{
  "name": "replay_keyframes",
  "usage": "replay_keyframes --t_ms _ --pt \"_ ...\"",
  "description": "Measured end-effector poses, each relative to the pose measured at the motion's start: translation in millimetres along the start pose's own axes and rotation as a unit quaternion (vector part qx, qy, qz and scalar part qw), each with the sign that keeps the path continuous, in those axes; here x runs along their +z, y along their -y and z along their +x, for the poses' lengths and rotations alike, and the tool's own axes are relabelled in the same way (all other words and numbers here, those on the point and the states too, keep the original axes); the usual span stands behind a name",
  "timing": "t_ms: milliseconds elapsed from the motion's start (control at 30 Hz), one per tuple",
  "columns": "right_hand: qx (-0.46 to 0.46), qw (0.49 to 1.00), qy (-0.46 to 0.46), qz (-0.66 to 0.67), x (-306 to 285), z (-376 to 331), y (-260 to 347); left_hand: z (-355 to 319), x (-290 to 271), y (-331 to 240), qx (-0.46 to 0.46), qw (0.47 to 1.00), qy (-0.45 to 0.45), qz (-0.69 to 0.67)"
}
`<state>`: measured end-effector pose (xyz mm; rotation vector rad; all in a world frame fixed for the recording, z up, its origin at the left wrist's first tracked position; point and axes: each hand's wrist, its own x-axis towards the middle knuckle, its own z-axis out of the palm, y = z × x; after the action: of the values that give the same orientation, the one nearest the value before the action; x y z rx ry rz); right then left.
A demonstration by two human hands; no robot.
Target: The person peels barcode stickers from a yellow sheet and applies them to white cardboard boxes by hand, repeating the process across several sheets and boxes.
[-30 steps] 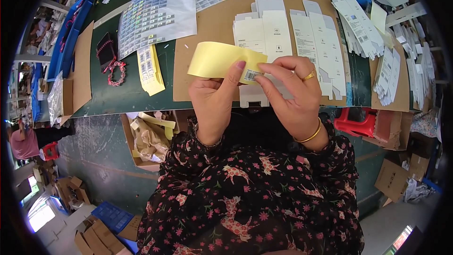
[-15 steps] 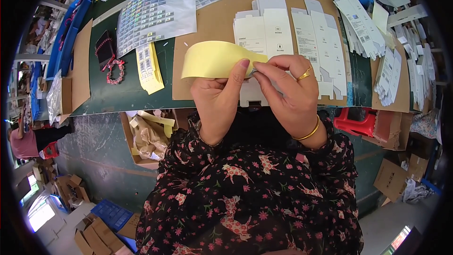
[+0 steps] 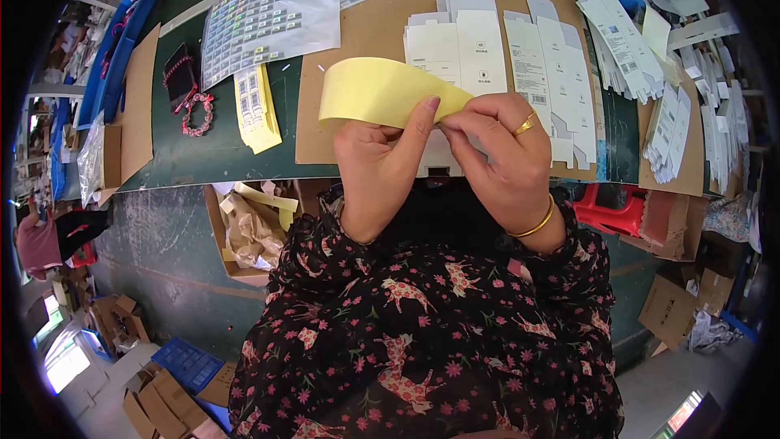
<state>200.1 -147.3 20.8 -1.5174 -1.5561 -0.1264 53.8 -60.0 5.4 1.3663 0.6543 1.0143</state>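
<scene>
Yellow strip (image 3: pixel 382 93): its right end is hidden under the left hand (image 3: pixel 378 167) thumb and the right hand (image 3: pixel 500 154) fingers.
Flat white carton (image 3: pixel 443 164): mostly covered by both hands; only a lower edge shows.
Label sheets (image 3: pixel 272 12): print too small to tell.
Fingertip grip: what the right fingers pinch cannot be told.
Cardboard box (image 3: pixel 244 232): partly hidden by the table edge.

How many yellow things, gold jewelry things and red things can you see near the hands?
Yellow: 2, curled yellow strip pinched by left hand and right hand, yellow sticker pad
Gold: 2, ring, bangle
Red: 1, red stool
Total: 5
</scene>
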Motion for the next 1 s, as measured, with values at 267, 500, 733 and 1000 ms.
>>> replay_keyframes --t_ms 267,500,733,1000 --pt "0.201 0.939 0.074 0.27 -8.1 -2.1 4.9 37.2 -11.5 -12.9 -0.118 0.935 0.032 -0.334" --pt "0.368 0.768 0.04 0.523 -11.4 -2.6 -10.5 30.8 -50.1 -2.1 -0.011 0.961 -0.08 -0.264" --pt "0.302 0.873 -0.02 0.382 -39.6 -21.0 -33.4 -9.4 -177.1 -62.2 0.17 0.945 -0.275 0.054" --pt "0.26 0.899 0.008 0.352 -37.2 -18.4 -46.8 -140.4 -418.4 95.6 0.042 0.789 -0.612 0.04"
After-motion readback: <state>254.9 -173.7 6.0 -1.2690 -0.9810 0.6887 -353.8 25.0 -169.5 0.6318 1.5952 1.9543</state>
